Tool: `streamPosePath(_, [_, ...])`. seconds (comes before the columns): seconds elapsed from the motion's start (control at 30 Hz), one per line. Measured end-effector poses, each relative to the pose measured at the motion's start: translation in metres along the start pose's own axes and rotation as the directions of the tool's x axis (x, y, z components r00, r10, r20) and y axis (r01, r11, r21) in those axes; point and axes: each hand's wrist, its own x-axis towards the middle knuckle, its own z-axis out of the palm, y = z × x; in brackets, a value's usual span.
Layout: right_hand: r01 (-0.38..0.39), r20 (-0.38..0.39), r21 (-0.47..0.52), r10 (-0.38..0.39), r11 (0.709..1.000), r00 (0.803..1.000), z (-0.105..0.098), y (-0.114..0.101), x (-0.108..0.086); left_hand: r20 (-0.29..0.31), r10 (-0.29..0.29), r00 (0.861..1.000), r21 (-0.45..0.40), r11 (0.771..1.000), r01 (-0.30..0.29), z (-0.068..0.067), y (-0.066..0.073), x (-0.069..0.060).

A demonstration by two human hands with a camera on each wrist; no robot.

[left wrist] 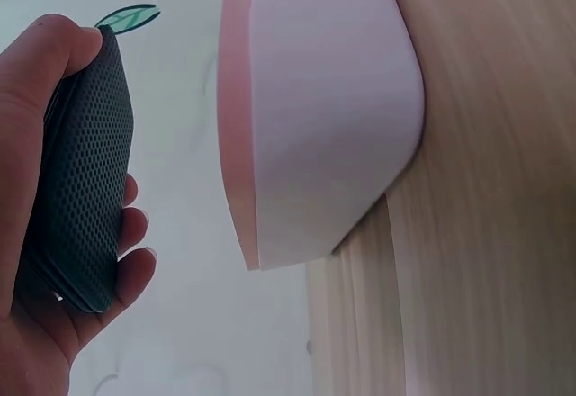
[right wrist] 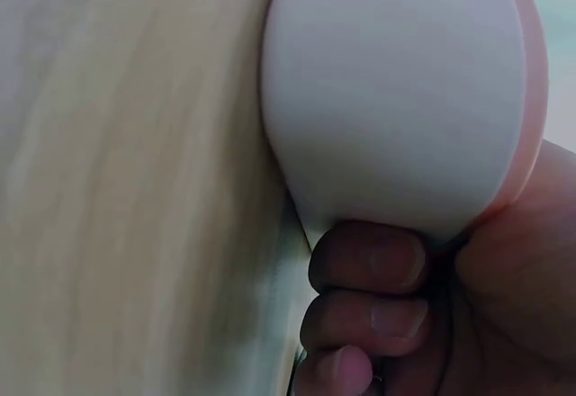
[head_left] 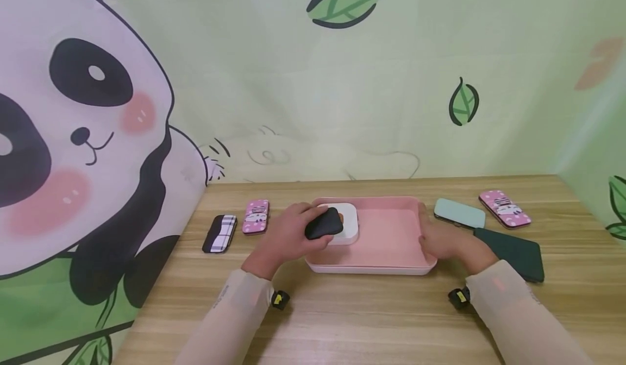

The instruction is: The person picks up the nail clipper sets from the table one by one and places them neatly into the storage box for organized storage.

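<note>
My left hand (head_left: 286, 234) grips a small black case (head_left: 324, 225) with rounded corners, thumb on one side and fingers on the other. In the left wrist view the case (left wrist: 94, 166) shows a dimpled surface. It is held over the left end of a pink tray (head_left: 391, 237) with a white outside. Behind and partly under the case, a white rounded box (head_left: 350, 234) sits in the tray; something orange-brown on it is mostly hidden. At the tray's right end my right hand (head_left: 442, 237) holds the wall, its curled fingers (right wrist: 369, 256) against the white outside.
Left of the tray lie a black-and-white plaid case (head_left: 220, 234) and a pink patterned case (head_left: 256, 216). To its right are a mint case (head_left: 459, 213), another pink patterned case (head_left: 505, 208) and a dark green flat case (head_left: 515, 253). A printed cloth (head_left: 391, 109) backs the wooden table (head_left: 367, 316).
</note>
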Motion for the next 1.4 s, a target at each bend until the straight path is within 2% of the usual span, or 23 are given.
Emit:
streamPosePath(0.2, [0.011,0.0,-0.002,-0.011,1.0,1.0,0.001,0.002,0.003,0.029,0.01,1.0,-0.015,1.0,-0.009,0.001,0.005,0.003])
streamPosePath(0.47, [0.002,-0.013,-0.02,-0.002,1.0,1.0,0.0,0.001,0.0,0.006,0.119,0.993,-0.008,0.993,-0.119,0.006,0.012,0.009])
streamPosePath(0.7, [0.033,-0.021,-0.028,-0.033,0.999,0.999,0.002,0.008,0.006,0.034,0.189,0.981,-0.011,0.982,-0.189,0.016,0.013,0.012])
streamPosePath(0.9, [0.054,-0.027,-0.018,-0.054,0.998,0.998,0.003,0.009,0.007,0.053,0.185,0.981,-0.006,0.983,-0.185,0.018,0.018,0.012])
streamPosePath(1.17, [0.032,-0.018,-0.03,-0.032,0.999,0.999,0.003,0.008,0.006,0.101,0.161,0.982,-0.002,0.987,-0.162,0.018,0.027,0.009])
streamPosePath(1.4, [0.007,-0.012,-0.018,-0.008,1.0,1.0,0.002,0.005,0.003,0.088,0.17,0.982,-0.043,0.985,-0.167,0.022,0.031,0.01])
